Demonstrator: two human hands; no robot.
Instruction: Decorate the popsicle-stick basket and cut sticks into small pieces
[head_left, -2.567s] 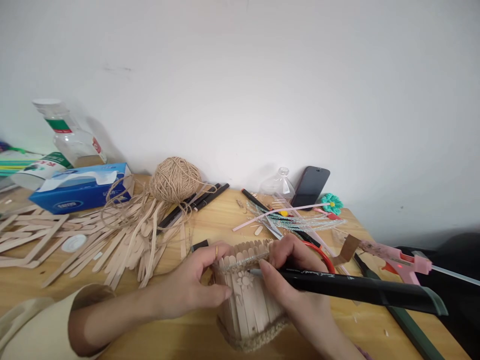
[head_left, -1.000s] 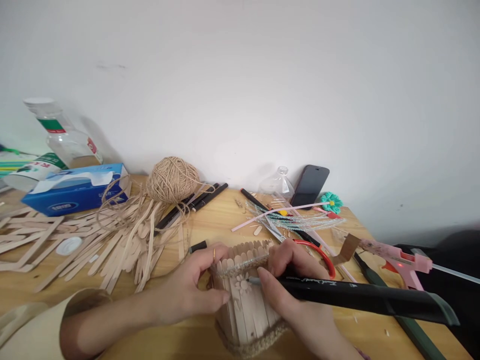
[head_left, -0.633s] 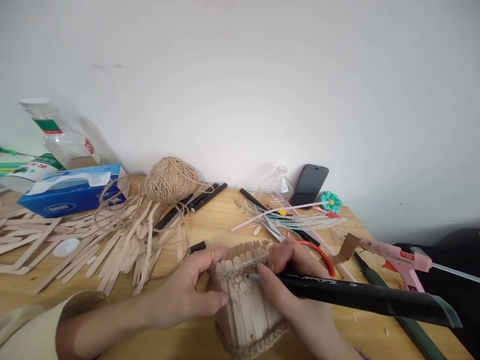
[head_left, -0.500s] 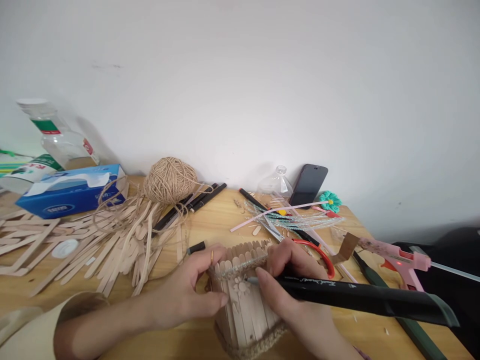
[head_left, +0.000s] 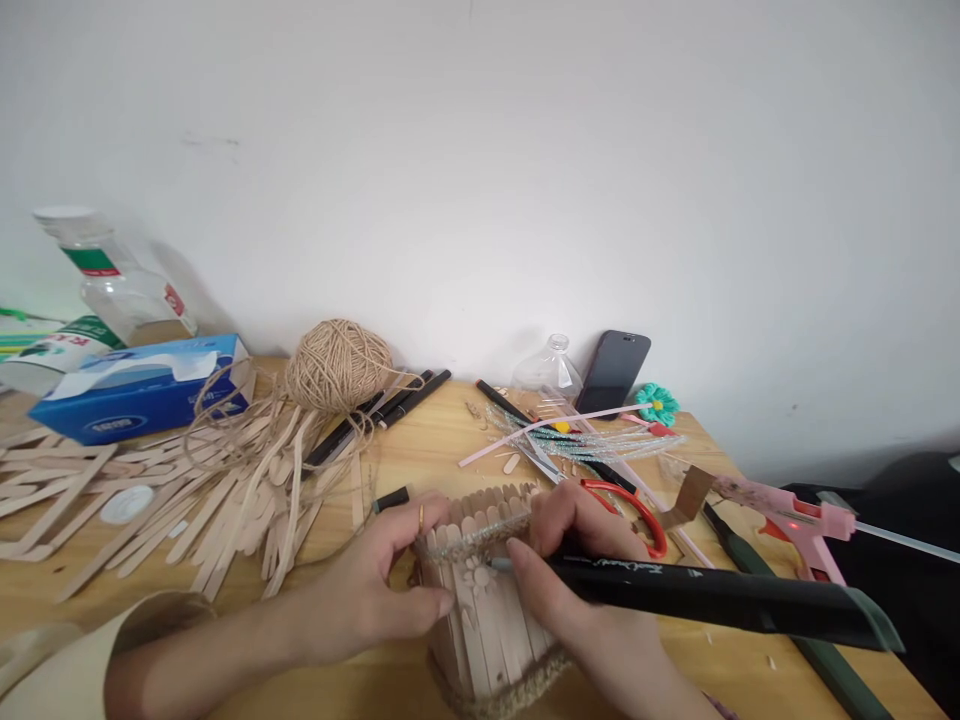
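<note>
"Holding what, the left hand (head_left: pixel 375 590)?"

"It is gripping the left side of a stick-walled container (head_left: pixel 499 635) at bottom centre of the frame, thumb across the front."

"And the right hand (head_left: pixel 574 620)?"

"Clamped around a black marker (head_left: pixel 720 592), which slants toward the lower right. Its tip points left, just beside the small wooden flower (head_left: pixel 478 577) on the container's front; I can't tell whether they touch."

"What lies around them?"

"Loose wooden sticks (head_left: pixel 240 520) at lower left, a ball of twine (head_left: pixel 339 365) left of centre, red-handled scissors (head_left: pixel 658 537) behind the right hand, and a pink glue gun (head_left: pixel 814 520) at the right."
</note>
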